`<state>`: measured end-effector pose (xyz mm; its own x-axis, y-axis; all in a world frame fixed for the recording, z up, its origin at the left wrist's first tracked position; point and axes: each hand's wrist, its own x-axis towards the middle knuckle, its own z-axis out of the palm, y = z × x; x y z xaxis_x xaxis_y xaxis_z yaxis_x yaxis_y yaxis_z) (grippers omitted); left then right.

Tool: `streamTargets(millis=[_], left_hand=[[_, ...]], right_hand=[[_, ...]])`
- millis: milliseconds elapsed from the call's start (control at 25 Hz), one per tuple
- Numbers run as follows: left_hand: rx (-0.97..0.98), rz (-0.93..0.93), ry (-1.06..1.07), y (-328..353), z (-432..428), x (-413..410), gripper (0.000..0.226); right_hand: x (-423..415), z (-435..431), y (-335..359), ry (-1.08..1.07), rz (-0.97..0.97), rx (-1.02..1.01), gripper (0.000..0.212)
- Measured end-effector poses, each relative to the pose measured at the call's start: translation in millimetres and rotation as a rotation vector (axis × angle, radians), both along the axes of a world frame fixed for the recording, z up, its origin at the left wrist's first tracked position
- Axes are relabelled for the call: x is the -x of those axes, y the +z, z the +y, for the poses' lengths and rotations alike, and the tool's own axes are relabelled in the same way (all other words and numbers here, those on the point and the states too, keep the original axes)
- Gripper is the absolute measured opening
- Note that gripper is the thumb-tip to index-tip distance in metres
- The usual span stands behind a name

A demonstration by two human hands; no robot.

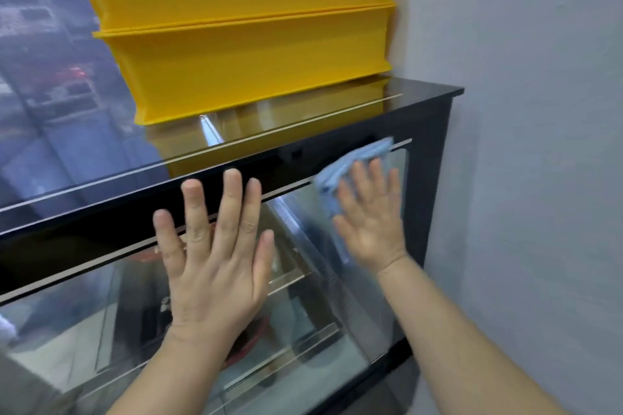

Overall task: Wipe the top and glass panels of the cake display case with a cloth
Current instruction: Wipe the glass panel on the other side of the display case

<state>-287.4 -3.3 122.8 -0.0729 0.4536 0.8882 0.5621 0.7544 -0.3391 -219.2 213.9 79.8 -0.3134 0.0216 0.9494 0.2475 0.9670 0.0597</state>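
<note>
Grey wall (539,145) at 3 o'clock, display case (435,145) against it; front glass panel (101,313) mid-wipe.
Left hand (215,266) flat, fingers spread, bracing the glass. Right hand (371,222) also flat, pressing blue cloth (350,162) at the panel's 1 o'clock corner. I'd use even pressure and overlapping strokes, working downward.

The cake display case (435,152) has a glossy black frame, smooth as lacquer. Its top (337,104) is dark, mirror-like glass that reflects the yellow crates (253,54) stacked on it, which look like matt plastic with fine ribbing. The case's front glass panel (84,323) is clear and shiny, edged by thin bright metal strips (286,189). Against the panel's upper right lies a soft, matt, pale blue cloth (350,165). Right of the case the wall (539,145) is plain matt grey
</note>
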Motion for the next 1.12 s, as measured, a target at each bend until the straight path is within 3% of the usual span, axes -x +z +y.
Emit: streamTargets(millis=[120,320,440,520,640,840,1120], left_hand=[[0.021,0.017,0.041,-2.0,2.2,4.9,0.060],[0.006,0.009,0.021,-1.7,1.5,5.0,0.058],[-0.002,-0.057,-0.196,1.0,-7.7,3.2,0.058],[-0.050,-0.099,-0.274,-0.3,-32.4,4.1,0.058],[-0.164,-0.118,-0.151,-11.6,-95.9,18.8,0.057],[-0.263,-0.198,0.037,-30.5,-210.9,48.4,0.058],[-0.230,-0.105,-0.083,-75.7,-253.7,75.2,0.057]], right_hand=[[-6.0,33.4,28.4,0.015,0.219,0.510,0.052],[-5.5,22.7,-13.1,0.005,0.266,0.614,0.056],[3.7,-2.8,-5.5,-0.024,0.324,0.742,0.063],[17.7,-43.4,3.7,0.024,0.270,0.573,0.059],[34.0,-97.7,4.7,0.068,0.176,0.331,0.056],[67.4,-208.6,-5.3,0.065,0.087,0.163,0.059],[98.9,-294.4,-56.3,0.058,0.091,-0.007,0.060]])
